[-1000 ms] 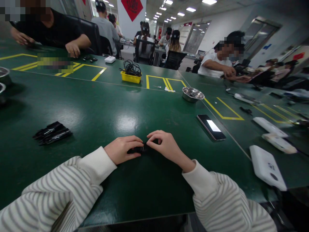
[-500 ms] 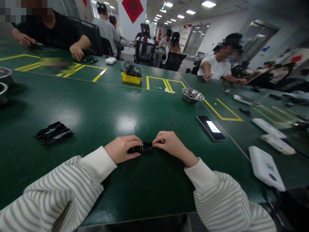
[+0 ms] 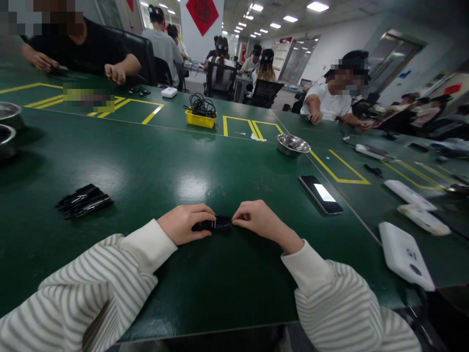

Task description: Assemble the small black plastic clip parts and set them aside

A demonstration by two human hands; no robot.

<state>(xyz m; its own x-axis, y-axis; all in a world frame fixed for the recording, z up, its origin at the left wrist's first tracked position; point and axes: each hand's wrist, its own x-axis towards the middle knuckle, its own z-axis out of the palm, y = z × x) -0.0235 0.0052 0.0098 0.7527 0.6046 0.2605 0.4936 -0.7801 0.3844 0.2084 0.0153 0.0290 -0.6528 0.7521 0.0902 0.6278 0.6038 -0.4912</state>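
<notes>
A small black object (image 3: 222,223) lies on the green table (image 3: 205,283) near its front edge. My left hand (image 3: 187,224) is closed round the left end of that object, thumb below and fingers above. Just at its right end is my right hand (image 3: 253,218), thumb and forefinger pinched together; whatever is between the fingertips is too small to make out. A pile of glossy black pieces (image 3: 84,201) rests on the table left of my left hand.
Farther right lie a phone (image 3: 321,194) and a white power bank (image 3: 406,255). A metal bowl (image 3: 293,145) and a yellow tray (image 3: 200,119) with black cable stand farther back. More bowls are at the left edge. People sit across the table.
The view has shifted slightly. My right fingertips have come slightly away from the black object's right end. Across the table at the left, a person's hand has lifted a little.
</notes>
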